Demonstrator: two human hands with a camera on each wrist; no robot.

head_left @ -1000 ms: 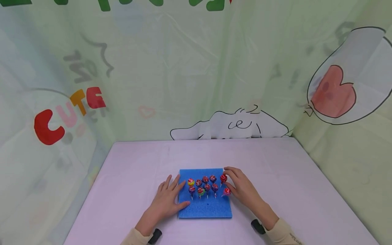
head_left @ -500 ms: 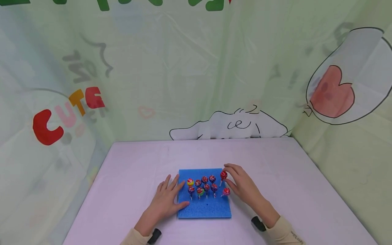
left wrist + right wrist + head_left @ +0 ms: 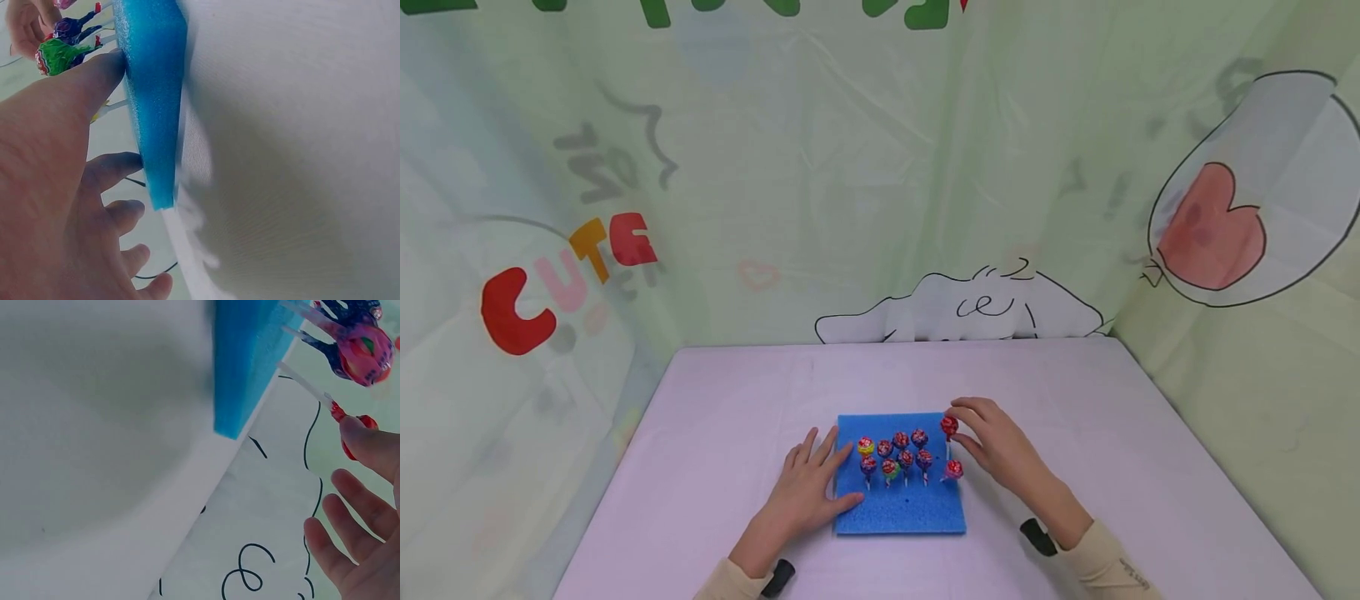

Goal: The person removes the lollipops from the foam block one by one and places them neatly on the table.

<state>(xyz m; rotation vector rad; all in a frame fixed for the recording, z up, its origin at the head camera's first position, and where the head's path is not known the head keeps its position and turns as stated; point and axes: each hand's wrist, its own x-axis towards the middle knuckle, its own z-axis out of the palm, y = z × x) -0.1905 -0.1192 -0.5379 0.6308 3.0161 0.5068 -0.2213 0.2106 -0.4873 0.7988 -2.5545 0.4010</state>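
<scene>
A blue foam board [image 3: 901, 518] lies on the table with several wrapped lollipops standing in it by their sticks. My right hand [image 3: 1000, 446] pinches the head of a red lollipop [image 3: 949, 426] between thumb and fingers above the board's right side. In the right wrist view its white stick [image 3: 304, 382] shows nearly full length, the tip right at the foam surface. A pink lollipop [image 3: 362, 356] leans nearby. My left hand [image 3: 808, 492] has its fingers spread, with thumb and index fingertips touching the board's left side; in the left wrist view a green lollipop [image 3: 57, 56] is beyond the thumb.
Several more lollipops, among them a yellow-and-red one [image 3: 866, 447], stand in two rows at the middle of the board. The pale table [image 3: 760, 392] surrounds the board, and a printed curtain [image 3: 850, 192] hangs behind and at both sides.
My right hand has moved slightly up and away with the red lollipop, and more of its stick shows. My left hand has stayed at the board.
</scene>
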